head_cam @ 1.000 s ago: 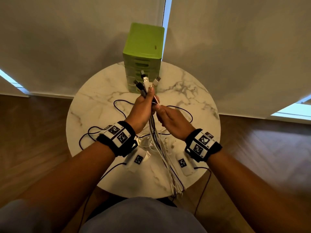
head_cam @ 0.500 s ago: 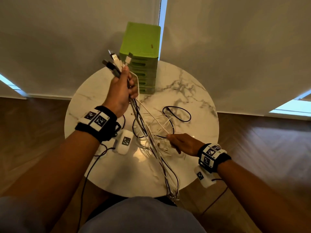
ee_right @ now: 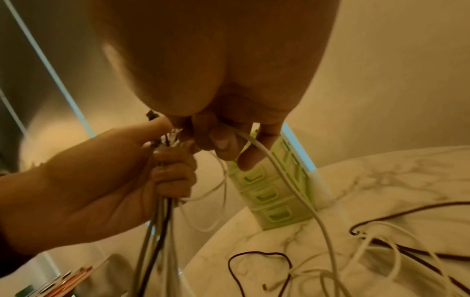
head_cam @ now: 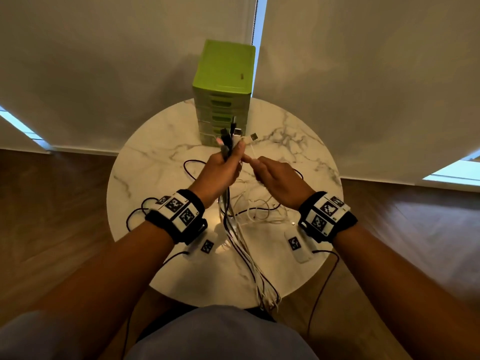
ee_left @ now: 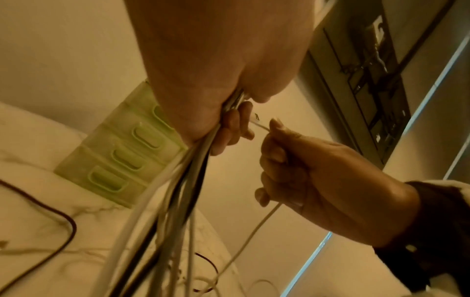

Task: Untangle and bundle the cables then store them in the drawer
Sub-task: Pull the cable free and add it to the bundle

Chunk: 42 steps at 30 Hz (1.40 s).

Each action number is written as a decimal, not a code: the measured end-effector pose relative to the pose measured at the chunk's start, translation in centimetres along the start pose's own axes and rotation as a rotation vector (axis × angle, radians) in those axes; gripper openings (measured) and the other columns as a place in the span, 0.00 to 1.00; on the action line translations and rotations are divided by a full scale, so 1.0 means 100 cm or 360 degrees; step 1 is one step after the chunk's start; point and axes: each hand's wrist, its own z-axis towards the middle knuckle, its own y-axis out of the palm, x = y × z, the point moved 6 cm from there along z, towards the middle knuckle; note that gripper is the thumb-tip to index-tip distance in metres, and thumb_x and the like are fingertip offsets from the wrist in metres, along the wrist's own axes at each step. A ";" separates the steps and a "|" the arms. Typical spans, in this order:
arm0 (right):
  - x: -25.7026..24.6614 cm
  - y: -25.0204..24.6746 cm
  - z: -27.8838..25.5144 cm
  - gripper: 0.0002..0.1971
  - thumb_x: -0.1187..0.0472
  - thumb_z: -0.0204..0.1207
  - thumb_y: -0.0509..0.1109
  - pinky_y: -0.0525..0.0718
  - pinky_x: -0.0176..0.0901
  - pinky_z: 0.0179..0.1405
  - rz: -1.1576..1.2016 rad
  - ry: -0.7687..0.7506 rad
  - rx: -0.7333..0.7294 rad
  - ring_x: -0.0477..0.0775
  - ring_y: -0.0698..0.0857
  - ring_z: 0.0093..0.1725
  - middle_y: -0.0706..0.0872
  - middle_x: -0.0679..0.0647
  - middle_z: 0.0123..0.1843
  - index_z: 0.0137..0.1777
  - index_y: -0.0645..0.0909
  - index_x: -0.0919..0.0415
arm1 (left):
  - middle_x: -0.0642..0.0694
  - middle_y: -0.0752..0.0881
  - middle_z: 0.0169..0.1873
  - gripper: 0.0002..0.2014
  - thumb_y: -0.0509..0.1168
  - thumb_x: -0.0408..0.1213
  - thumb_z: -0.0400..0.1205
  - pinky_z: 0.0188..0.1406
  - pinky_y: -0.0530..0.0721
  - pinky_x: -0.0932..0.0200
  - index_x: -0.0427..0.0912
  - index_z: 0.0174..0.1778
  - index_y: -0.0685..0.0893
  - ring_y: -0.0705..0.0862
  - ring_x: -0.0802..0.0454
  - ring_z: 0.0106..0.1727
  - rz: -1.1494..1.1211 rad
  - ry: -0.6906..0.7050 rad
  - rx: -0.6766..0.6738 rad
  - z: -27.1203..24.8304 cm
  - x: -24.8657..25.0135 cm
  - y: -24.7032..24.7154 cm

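Since 0.5 s earlier, the right hand had risen off the surface to meet the left hand, its fingers pinching 1 white cable just below its plug. The left hand's fingers were curled around the bundle of cables, plugs up, in front of the green drawer unit. That looked like 1 more end being added. Loose cable loops on the surface were left to gather, and every drawer looked closed.
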 end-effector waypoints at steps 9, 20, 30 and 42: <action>0.023 0.047 -0.014 0.26 0.40 0.88 0.51 0.83 0.48 0.43 0.0482 0.0142 -0.0450 0.51 0.82 0.31 0.80 0.54 0.30 0.37 0.77 0.57 | 0.52 0.68 0.24 0.15 0.60 0.45 0.91 0.28 0.63 0.58 0.45 0.39 0.80 0.64 0.56 0.24 -0.0264 0.0135 0.0131 0.013 0.020 -0.010; 0.145 0.067 -0.065 0.29 0.40 0.88 0.51 0.83 0.55 0.54 0.0093 0.0668 -0.0638 0.58 0.86 0.39 0.89 0.54 0.34 0.39 0.81 0.61 | 0.57 0.72 0.20 0.15 0.60 0.42 0.91 0.26 0.63 0.62 0.46 0.38 0.77 0.66 0.60 0.21 -0.0520 0.0281 0.0534 0.022 0.054 -0.090; 0.094 -0.004 -0.050 0.14 0.50 0.90 0.54 0.85 0.38 0.40 0.0454 0.0447 0.0015 0.52 0.88 0.35 0.90 0.56 0.34 0.66 0.79 0.50 | 0.53 0.79 0.26 0.14 0.64 0.47 0.88 0.31 0.74 0.61 0.48 0.39 0.85 0.75 0.58 0.27 -0.0206 0.0127 0.0185 0.006 0.024 -0.010; 0.178 0.012 -0.252 0.20 0.45 0.83 0.67 0.77 0.57 0.71 0.0259 0.1493 -0.0179 0.63 0.81 0.62 0.83 0.63 0.67 0.70 0.75 0.54 | 0.58 0.66 0.21 0.12 0.58 0.42 0.92 0.29 0.57 0.57 0.41 0.46 0.79 0.61 0.59 0.23 -0.0299 -0.0059 -0.0570 -0.027 -0.016 0.149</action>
